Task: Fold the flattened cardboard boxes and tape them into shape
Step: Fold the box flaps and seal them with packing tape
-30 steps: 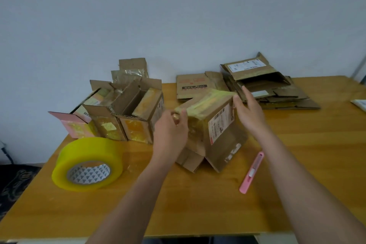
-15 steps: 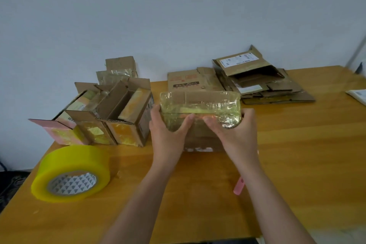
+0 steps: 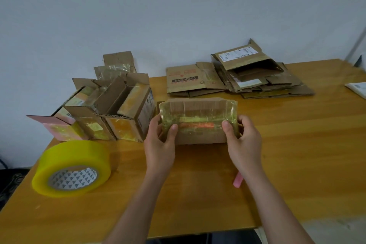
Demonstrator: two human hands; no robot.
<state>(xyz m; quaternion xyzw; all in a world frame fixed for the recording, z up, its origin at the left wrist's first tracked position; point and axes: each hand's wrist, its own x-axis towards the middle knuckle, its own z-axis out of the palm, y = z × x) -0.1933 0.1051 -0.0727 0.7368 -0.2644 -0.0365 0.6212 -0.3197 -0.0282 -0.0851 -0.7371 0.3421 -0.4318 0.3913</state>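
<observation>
A small cardboard box (image 3: 200, 137) with glossy yellowish tape across its near face stands at the table's middle. My left hand (image 3: 160, 140) grips its left end, thumb pressed on the taped face. My right hand (image 3: 243, 140) grips its right end the same way. A big roll of yellow tape (image 3: 71, 168) lies flat at the front left. Flattened cardboard boxes (image 3: 257, 79) are stacked at the back right. Several folded, taped boxes (image 3: 111, 115) stand in a cluster at the back left.
A pink utility knife (image 3: 237, 181) lies on the wooden table (image 3: 309, 144), mostly hidden under my right forearm. A white paper item (image 3: 357, 88) sits at the right edge. A pale wall runs behind the table. The table's front edge is close below my arms.
The box was turned from a tilted pose until its taped face points toward me and now sits lower on the table. Both hands shifted to grip its two ends.
</observation>
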